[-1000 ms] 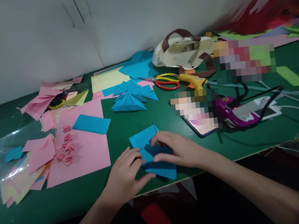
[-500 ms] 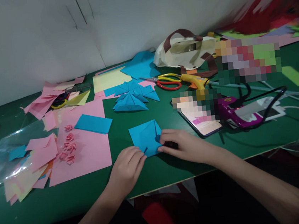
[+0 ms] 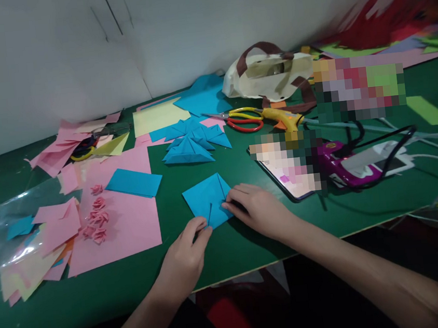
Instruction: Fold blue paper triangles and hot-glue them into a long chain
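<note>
A square of blue origami paper (image 3: 202, 197) with folded flaps lies near the table's front edge, turned slightly askew. My left hand (image 3: 186, 248) pinches its near left edge between thumb and fingers. On the right side, my right hand (image 3: 253, 207) has its thumb and fingers closed at the paper's right flap. Behind it sit several folded blue paper pieces (image 3: 189, 143) in a cluster. To the left, a stack of blue paper rectangles (image 3: 135, 183) rests on a pink sheet (image 3: 135, 222), beside several small pink paper roses (image 3: 98, 217).
Scissors (image 3: 243, 119) and a yellow glue gun (image 3: 282, 118) lie behind. At right are a phone (image 3: 282, 173), a purple power strip (image 3: 336, 164) and trailing cables. A cream bag (image 3: 268, 75) stands near the wall. Paper scraps (image 3: 59, 225) and clear plastic (image 3: 4, 223) lie left.
The blue square has turned a little and its right flap now lies flatter. My right hand has shifted slightly left and up along it. My left hand still pinches the near edge.
</note>
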Demonstrator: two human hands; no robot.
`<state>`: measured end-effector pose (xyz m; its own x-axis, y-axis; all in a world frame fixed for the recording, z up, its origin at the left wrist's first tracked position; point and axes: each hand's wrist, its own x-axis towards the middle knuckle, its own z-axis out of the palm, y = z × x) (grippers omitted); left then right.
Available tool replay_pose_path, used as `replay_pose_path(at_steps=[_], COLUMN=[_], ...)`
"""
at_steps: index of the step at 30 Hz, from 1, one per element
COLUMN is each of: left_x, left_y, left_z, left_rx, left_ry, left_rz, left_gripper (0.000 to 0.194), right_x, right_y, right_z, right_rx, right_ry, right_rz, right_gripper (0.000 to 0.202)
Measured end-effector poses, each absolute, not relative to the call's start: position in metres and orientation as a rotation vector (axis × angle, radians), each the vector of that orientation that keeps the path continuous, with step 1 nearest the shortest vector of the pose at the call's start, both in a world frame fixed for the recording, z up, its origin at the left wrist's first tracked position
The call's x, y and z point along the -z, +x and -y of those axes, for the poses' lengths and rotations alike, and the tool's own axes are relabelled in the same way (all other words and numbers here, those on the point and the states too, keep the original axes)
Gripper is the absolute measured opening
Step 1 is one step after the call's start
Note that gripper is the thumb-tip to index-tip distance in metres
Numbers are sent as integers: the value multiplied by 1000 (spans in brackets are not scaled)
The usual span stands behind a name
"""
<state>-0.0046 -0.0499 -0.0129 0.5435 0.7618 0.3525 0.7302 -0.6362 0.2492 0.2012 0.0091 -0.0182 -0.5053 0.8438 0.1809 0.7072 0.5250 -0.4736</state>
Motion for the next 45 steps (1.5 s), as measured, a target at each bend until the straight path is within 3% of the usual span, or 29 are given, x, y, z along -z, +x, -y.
replay_pose_path(at_steps=[18,37,45], left_x=[19,19,17], left_y=[-5,-2,9], left_z=[76,78,82], left_rx=[-463,-556,-449], left_ry=[2847,2794,2896], left_rz=[-1406,-1415,-1537], left_gripper=[48,48,38], right_x=[20,25,29], right_y=[198,195,194], right_z=[-9,-7,-7], right_rx=[-515,-431,-371], right_ry=[-1283,-1305,-1334], right_rz=[2324,2304,2291], right_gripper=[16,16,16])
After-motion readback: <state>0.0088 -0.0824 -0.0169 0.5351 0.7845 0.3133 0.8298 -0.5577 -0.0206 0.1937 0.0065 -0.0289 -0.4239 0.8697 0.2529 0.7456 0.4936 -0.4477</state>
